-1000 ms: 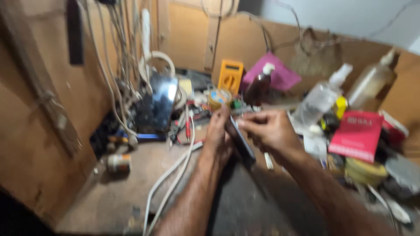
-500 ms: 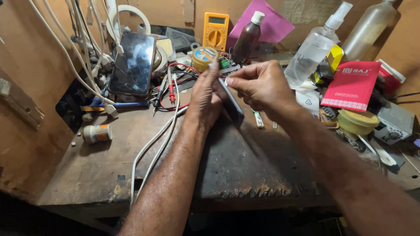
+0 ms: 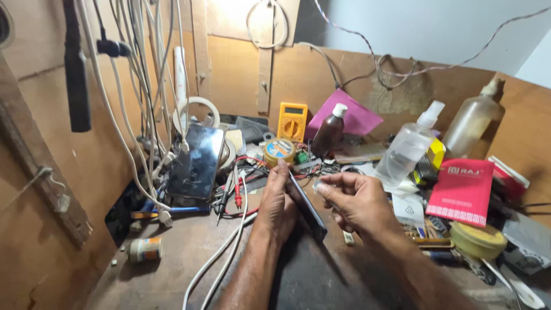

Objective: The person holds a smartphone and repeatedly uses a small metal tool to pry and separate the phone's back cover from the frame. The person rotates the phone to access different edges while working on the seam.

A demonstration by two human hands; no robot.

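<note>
1. The desk (image 3: 172, 270) is crowded; cables and bottles ring the work, so a stray elbow could likely topple the clear spray bottle (image 3: 408, 150) at far right.
2. The left hand (image 3: 278, 201) grips a dark phone (image 3: 307, 209) on edge at mid-desk; a loosened grip might drop it.
3. The right hand (image 3: 356, 201) pinches something small just beside the phone; it could slip away.

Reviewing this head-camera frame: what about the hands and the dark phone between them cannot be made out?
- Dark phone, head view: seen edge-on, so its faces are hidden; the left hand covers one side.
- Right hand: its fingertips pinch something too small to identify.
- Both forearms: cut off by the bottom edge.
- Second phone propped at the back: screen shows only glare.
</note>
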